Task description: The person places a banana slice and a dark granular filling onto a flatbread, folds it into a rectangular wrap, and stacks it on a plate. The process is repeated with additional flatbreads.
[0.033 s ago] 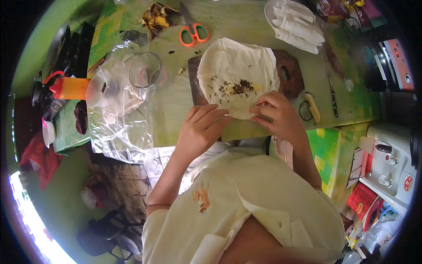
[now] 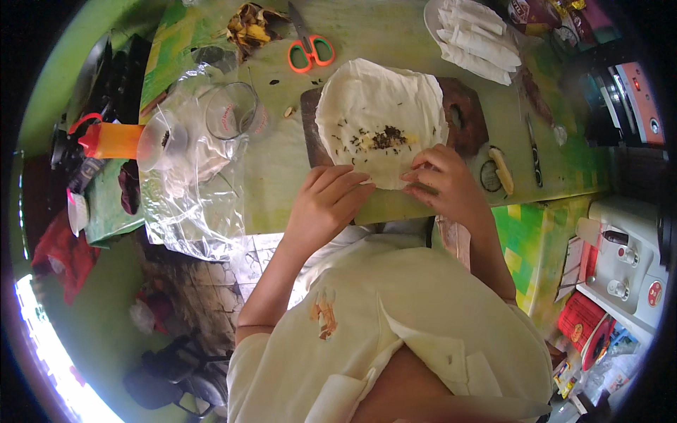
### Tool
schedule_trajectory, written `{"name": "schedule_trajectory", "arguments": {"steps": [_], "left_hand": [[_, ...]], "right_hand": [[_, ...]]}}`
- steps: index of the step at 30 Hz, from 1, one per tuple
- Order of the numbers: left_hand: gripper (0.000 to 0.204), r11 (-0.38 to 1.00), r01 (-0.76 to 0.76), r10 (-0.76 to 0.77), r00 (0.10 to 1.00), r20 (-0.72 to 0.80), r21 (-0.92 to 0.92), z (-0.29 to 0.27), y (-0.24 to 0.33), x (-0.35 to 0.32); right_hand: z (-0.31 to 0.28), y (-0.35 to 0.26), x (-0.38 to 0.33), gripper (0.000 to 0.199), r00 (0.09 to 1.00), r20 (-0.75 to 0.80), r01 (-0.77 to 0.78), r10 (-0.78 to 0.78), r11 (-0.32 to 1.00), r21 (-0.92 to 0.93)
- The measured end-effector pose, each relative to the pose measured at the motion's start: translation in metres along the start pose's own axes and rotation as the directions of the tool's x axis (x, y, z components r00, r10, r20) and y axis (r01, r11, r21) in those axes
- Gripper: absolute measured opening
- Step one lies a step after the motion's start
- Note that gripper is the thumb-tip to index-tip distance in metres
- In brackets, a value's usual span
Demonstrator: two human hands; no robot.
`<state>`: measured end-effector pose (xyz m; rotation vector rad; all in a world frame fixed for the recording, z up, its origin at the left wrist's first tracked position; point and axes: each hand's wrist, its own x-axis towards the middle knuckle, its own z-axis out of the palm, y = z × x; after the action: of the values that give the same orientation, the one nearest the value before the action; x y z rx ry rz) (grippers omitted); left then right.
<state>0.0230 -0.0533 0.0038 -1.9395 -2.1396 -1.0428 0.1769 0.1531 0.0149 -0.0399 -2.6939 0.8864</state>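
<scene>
A thin round white spring roll wrapper (image 2: pixel 377 88) lies over a dark wooden cutting board (image 2: pixel 474 130). Dark chocolate sprinkles (image 2: pixel 386 138) are heaped low on its middle, over pale yellow pieces, and a few are scattered around. My left hand (image 2: pixel 328 201) has its fingers closed on the wrapper's near edge, left of centre. On the same edge, farther right, the fingers of my right hand (image 2: pixel 448 185) pinch the sheet. Between the hands the near rim looks slightly raised.
Rolled wrappers (image 2: pixel 479 42) sit on a plate at far right. Scissors (image 2: pixel 310 55) and banana peel (image 2: pixel 255 29) lie beyond the board. A clear plastic bag (image 2: pixel 194 218), a glass (image 2: pixel 231 111) and an orange container (image 2: pixel 116 141) are left. A knife (image 2: pixel 534 151) and peeled banana piece (image 2: pixel 501 171) lie right.
</scene>
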Motion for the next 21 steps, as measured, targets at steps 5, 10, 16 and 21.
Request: {"name": "schedule_trajectory", "arguments": {"steps": [5, 10, 16, 21], "left_hand": [[0.025, 1.0, -0.023, 0.023, 1.0, -0.008, 0.021, 0.012, -0.007, 0.004], [0.023, 0.999, 0.03, -0.03, 0.998, -0.054, 0.01, 0.01, -0.016, 0.012], [0.022, 0.998, 0.062, -0.061, 0.996, -0.064, 0.012, 0.009, -0.016, 0.019], [0.021, 0.992, 0.106, -0.113, 0.988, -0.101, -0.071, 0.015, -0.023, 0.02]], "right_hand": [[0.004, 0.012, -0.008, 0.017, 0.998, -0.055, 0.026, -0.03, 0.997, -0.073], [-0.003, 0.01, 0.001, 0.016, 0.996, -0.091, 0.001, -0.008, 0.997, -0.079], [0.001, 0.014, 0.007, 0.017, 0.984, -0.175, -0.045, 0.037, 0.998, -0.041], [0.002, 0.016, 0.01, 0.019, 0.981, -0.183, -0.074, 0.068, 0.997, -0.026]]}}
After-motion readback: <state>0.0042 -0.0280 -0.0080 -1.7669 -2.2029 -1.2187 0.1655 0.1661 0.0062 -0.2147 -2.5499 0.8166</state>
